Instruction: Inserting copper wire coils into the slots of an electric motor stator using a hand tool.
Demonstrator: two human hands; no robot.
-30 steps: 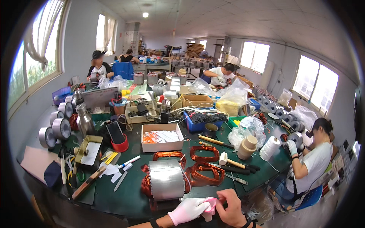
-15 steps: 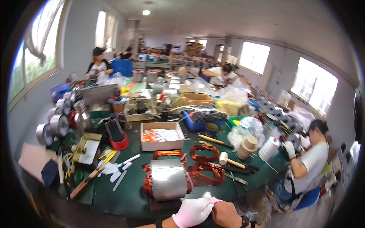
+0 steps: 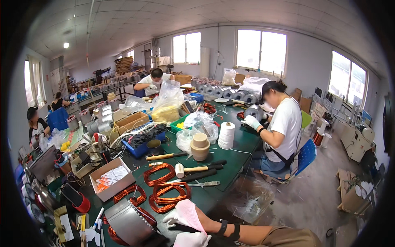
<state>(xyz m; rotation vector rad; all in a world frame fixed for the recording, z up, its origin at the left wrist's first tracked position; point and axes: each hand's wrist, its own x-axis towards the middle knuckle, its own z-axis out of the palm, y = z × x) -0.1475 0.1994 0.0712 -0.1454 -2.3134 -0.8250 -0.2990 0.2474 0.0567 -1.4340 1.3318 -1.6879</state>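
Pink-and-white fabric wraps the right hand (image 3: 181, 218): from my remote seat I see a glove (image 3: 191, 211) on it, its pink cuff loose and flaring toward the wrist. The right fingers (image 3: 169, 220) look loosely parted, over the near edge of the tabletop (image 3: 236, 161). Just below, at the bottom of my view, is the white-gloved left hand (image 3: 191, 240), close to that cuff; I cannot tell whether its fingers grip the fabric.

Beside the right fingers, toward the tabletop's near left corner, a grey metal stator core (image 3: 126, 220) with copper windings lies on its side. Beyond the hands I make out an oval copper coil (image 3: 185, 196), then a pale-headed mallet (image 3: 180, 170). Farther off, near the right edge, stands a cone of white thread (image 3: 226, 136); past it, a co-worker's gloved hand (image 3: 252, 122) is at another grey core.
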